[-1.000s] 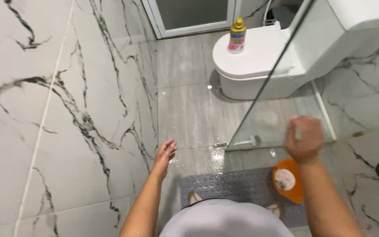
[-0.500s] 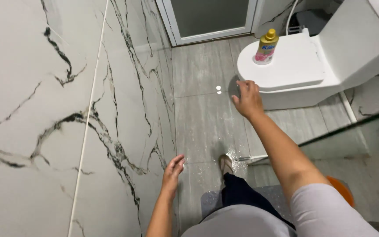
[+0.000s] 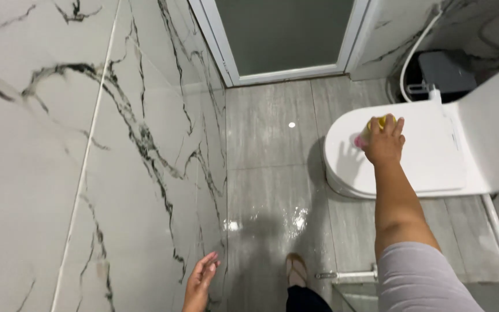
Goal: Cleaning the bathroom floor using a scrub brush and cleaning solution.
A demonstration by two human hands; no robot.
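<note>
My right hand [image 3: 383, 140] reaches out over the closed white toilet lid [image 3: 423, 156] and is closed around a yellow and pink bottle [image 3: 372, 128], which stands on the lid and is mostly hidden by my fingers. My left hand [image 3: 201, 278] hangs low beside the marble wall [image 3: 87, 173] with its fingers spread and nothing in it. My foot in a sandal [image 3: 296, 270] stands on the wet grey floor tiles [image 3: 272, 190].
A frosted door with a white frame [image 3: 284, 34] is at the far end. A white hose [image 3: 411, 58] and a dark bin [image 3: 446, 72] sit beside the toilet tank [image 3: 492, 138]. A glass panel's lower edge with metal fitting [image 3: 348, 276] is near my leg.
I have stepped towards the toilet. My right hand has travelled from mid-air to the bottle on the lid and closed on it. My left hand stays by the wall.
</note>
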